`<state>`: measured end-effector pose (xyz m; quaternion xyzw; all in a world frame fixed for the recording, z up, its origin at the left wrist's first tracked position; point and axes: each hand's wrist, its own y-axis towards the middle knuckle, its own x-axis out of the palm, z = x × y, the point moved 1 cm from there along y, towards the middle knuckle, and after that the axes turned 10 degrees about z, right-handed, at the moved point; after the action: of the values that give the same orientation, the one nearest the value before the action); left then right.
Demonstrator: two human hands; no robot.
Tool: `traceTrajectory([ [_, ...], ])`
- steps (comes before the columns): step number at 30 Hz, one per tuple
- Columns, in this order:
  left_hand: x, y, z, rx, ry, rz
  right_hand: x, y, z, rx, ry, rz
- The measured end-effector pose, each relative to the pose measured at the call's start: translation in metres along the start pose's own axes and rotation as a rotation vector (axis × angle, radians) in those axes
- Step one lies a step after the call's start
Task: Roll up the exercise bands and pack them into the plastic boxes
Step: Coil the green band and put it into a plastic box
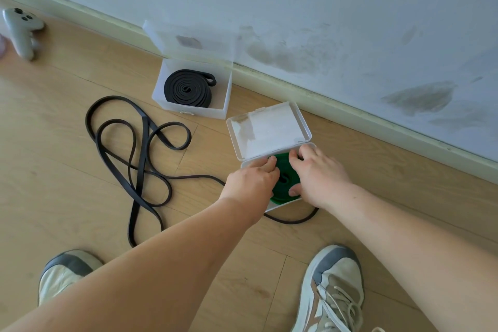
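Two boxes on the wooden floor (80, 159), both parked close to the skirting so the open lids lean back out of the way. Biggest mess is the loose black band (145, 143), sprawled in loops to the left, with one strand curling right round the front of the near box (269, 129). The far box (227, 94) already has a rolled black band (186, 89) lying flat inside. The green band (285, 172) is coiled and sitting in the near box. My guess is both hands are there to stop it springing open: left hand (250, 180) pressing fingers on its edge, right hand (320, 175) pinching it between thumb and fingers. Plenty of bare floor to the right.
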<state>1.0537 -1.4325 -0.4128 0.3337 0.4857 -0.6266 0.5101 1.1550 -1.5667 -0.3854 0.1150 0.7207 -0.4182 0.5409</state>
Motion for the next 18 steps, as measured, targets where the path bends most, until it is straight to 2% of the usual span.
traceTrajectory([
  [7, -0.003, 0.001, 0.003, 0.006, 0.004, -0.069, 0.0, -0.002, 0.001, 0.038, 0.078, -0.01],
  [10, -0.005, -0.017, 0.0, 0.071, -0.084, 0.1, -0.001, -0.006, 0.003, 0.07, 0.12, 0.056],
  [13, -0.01, -0.03, -0.001, 0.065, -0.069, 0.286, -0.003, -0.016, -0.001, 0.064, 0.097, 0.233],
  [16, -0.013, -0.032, -0.001, 0.004, -0.032, 0.121, 0.002, -0.022, 0.004, 0.068, 0.174, 0.328],
  [18, -0.016, -0.03, -0.002, 0.03, -0.004, 0.1, 0.007, -0.022, 0.015, 0.142, 0.293, 0.401],
])
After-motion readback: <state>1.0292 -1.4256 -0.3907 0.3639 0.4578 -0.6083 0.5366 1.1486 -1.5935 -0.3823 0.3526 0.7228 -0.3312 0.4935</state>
